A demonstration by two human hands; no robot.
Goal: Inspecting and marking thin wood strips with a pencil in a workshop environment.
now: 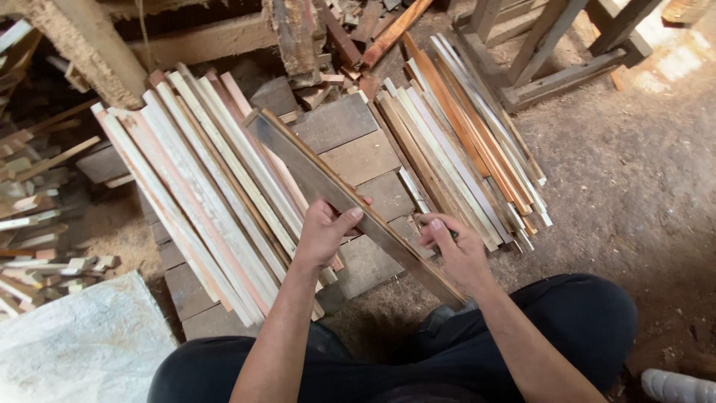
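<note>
A long grey-brown wooden slat [313, 175] runs diagonally from the upper left toward my lap. My left hand [325, 233] grips it near the middle, thumb over its top face. My right hand [455, 250] holds its lower part against my knee, fingers curled at the edge. A pile of pale and reddish wooden strips [201, 201] lies to the left under the slat. A second pile of strips [462, 142] lies to the right of my right hand.
Flat dark boards [358, 149] lie on the dirt floor between the two piles. A wooden frame [544, 60] stands at the upper right. Scrap offcuts [37, 224] are heaped at the left, a pale sheet [82, 343] at the lower left. A white shoe [679, 386] shows at the bottom right.
</note>
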